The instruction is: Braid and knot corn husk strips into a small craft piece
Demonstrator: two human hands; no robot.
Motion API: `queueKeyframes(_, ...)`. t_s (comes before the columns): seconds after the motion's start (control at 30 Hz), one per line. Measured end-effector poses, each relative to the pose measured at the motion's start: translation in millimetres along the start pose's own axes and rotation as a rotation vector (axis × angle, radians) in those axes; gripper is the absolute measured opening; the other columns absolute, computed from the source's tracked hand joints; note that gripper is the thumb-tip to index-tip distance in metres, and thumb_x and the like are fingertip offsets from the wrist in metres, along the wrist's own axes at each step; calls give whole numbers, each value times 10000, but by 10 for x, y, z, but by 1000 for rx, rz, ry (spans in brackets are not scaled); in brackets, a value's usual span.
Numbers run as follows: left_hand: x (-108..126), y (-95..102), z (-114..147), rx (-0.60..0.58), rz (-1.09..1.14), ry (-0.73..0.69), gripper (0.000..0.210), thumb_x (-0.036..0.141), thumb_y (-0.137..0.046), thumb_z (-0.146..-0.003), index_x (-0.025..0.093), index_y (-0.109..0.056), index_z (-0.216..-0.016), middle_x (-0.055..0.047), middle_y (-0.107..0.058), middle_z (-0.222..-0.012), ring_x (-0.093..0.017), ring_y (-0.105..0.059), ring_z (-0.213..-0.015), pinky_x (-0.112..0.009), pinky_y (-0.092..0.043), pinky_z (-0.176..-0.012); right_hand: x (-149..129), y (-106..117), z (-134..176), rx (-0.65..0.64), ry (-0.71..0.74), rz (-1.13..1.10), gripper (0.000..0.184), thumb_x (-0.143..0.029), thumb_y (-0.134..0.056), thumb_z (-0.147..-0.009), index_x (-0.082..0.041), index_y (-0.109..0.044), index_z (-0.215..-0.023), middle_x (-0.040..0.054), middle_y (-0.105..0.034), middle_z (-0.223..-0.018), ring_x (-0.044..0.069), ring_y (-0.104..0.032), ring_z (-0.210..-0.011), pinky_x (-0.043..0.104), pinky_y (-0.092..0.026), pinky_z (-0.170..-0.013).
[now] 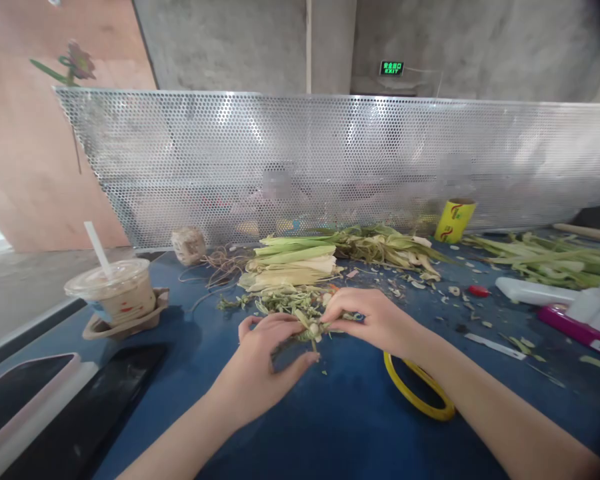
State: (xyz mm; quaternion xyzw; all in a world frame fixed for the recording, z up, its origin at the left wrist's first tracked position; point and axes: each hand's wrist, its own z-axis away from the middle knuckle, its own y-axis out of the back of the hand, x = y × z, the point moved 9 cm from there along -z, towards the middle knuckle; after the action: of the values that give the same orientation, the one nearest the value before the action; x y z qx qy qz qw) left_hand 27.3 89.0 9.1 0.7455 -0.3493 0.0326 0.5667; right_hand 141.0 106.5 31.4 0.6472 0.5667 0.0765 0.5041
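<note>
My left hand is curled around a small piece of pale green plant material with a short stem, its fingers on the upper side and its thumb near the stem's lower end. My right hand pinches the same piece from the right between thumb and fingertips. Just behind both hands lies a heap of small green leafy sprigs. Beyond it is a stack of pale green corn husks. A yellow loop, partly hidden, lies under my right forearm.
At left stand a lidded drink cup and phones. Twine lies near the husks. At right are a yellow roll, more leaves, a white strip and a purple object. A perforated metal screen stands behind.
</note>
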Motion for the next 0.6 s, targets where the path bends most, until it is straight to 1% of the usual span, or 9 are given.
queueKeyframes(0.07, -15, 0, -16, -13, 90, 26, 189, 394, -573, -739, 227, -634, -802, -23, -674, -870, -223, -593, -860, -416, -352, -867, -97, 14, -6, 23, 60, 6, 113, -223, -512, -844, -206, -622, -822, 27, -656, -842, 136, -588, -849, 278, -452, -817)
queueKeyframes(0.13, -78, 13, -37, -10, 215, 81, 224, 400, -540, -763, 199, -628, -716, -15, -667, -775, -184, -592, -755, -333, -410, -775, -118, 76, 0, 50, 30, 83, 164, -260, -516, -840, -227, -592, -981, 38, -638, -971, 154, -566, -948, 298, -437, -861)
queueKeyframes(0.17, -125, 32, -44, 7, 271, 117, 245, 405, -533, -768, 189, -624, -697, -14, -662, -743, -174, -587, -726, -301, -423, -728, -70, 133, 18, 73, -46, 155, 265, -297, -525, -830, -234, -542, -1087, 52, -607, -1063, 174, -548, -998, 318, -437, -868)
queueKeyframes(0.23, -213, 83, -48, 60, 340, 179, 264, 421, -538, -763, 179, -629, -715, -15, -660, -729, -171, -579, -717, -271, -429, -679, 126, 279, 131, 114, -304, 349, 447, -366, -527, -811, -209, -432, -1219, 103, -537, -1180, 232, -532, -1037, 363, -454, -831)
queueKeyframes(0.3, -254, 124, -42, 99, 345, 212, 273, 430, -544, -758, 175, -632, -722, -13, -657, -726, -173, -574, -718, -272, -428, -678, 365, 378, 370, 78, -617, 560, 389, -368, -503, -816, -138, -499, -1130, 159, -568, -1095, 291, -554, -987, 401, -462, -772)
queueKeyframes(0.37, -242, 128, -37, 98, 327, 214, 281, 435, -540, -759, 173, -633, -713, -9, -649, -719, -172, -567, -718, -272, -423, -679, 564, 340, 674, -89, -872, 717, 268, -326, -506, -812, -98, -594, -921, 184, -611, -915, 333, -585, -879, 413, -462, -679)
queueKeyframes(0.4, -227, 122, -35, 93, 318, 212, 286, 438, -538, -759, 172, -632, -712, -6, -642, -713, -169, -562, -715, -268, -420, -674, 622, 298, 810, -162, -947, 757, 248, -317, -497, -816, -98, -609, -841, 179, -615, -837, 339, -595, -826, 404, -456, -631)
queueKeyframes(0.47, -202, 103, -29, 80, 300, 213, 297, 448, -533, -760, 172, -628, -707, 3, -624, -691, -160, -548, -691, -255, -410, -652, 659, 210, 994, -241, -996, 794, 223, -267, -479, -825, -96, -616, -784, 173, -611, -763, 327, -608, -761, 371, -442, -576)
queueKeyframes(0.6, -175, 104, -21, 77, 269, 207, 309, 451, -516, -771, 169, -619, -697, 12, -604, -667, -149, -536, -673, -240, -394, -644, 602, 102, 1111, -273, -983, 810, 177, -132, -463, -807, -98, -629, -759, 177, -618, -747, 307, -615, -750, 346, -432, -577)
